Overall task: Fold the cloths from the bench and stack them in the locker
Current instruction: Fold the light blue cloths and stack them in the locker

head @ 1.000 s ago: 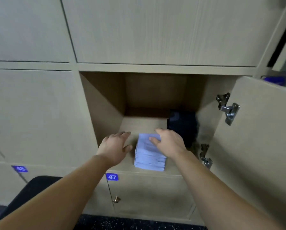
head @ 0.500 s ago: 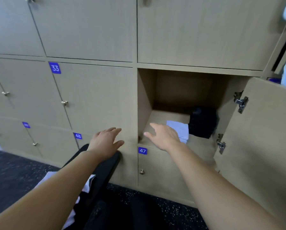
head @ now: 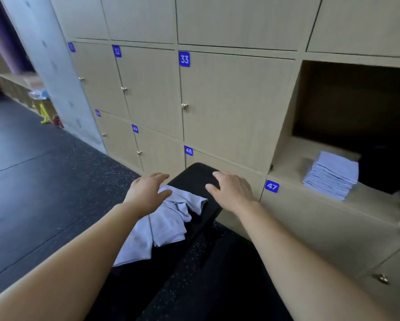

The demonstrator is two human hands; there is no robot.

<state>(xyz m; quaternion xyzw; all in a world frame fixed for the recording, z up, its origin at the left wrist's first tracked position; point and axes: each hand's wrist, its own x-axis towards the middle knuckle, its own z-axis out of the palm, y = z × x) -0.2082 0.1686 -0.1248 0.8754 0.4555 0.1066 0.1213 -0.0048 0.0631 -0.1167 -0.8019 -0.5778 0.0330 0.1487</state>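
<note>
Crumpled pale lavender cloths (head: 168,225) lie in a loose heap on the black bench (head: 194,179) in front of me. My left hand (head: 145,193) hovers over the heap's far left edge, fingers spread, holding nothing. My right hand (head: 233,191) is above the bare end of the bench, also spread and empty. At the right, the open locker (head: 287,156) holds a neat stack of folded lavender cloths (head: 333,174) near its front, with a dark object (head: 384,165) behind and right of the stack.
Closed wooden locker doors numbered 32, 33 (head: 184,59), 48 and 49 fill the wall behind the bench. Label 47 (head: 272,186) sits under the open locker. A grey pillar (head: 50,66) stands at the left, beside dark rubber floor (head: 43,181).
Both hands have left the locker and swung left and down over the bench. The view turned left, so the locker and its stack now sit at the right edge.
</note>
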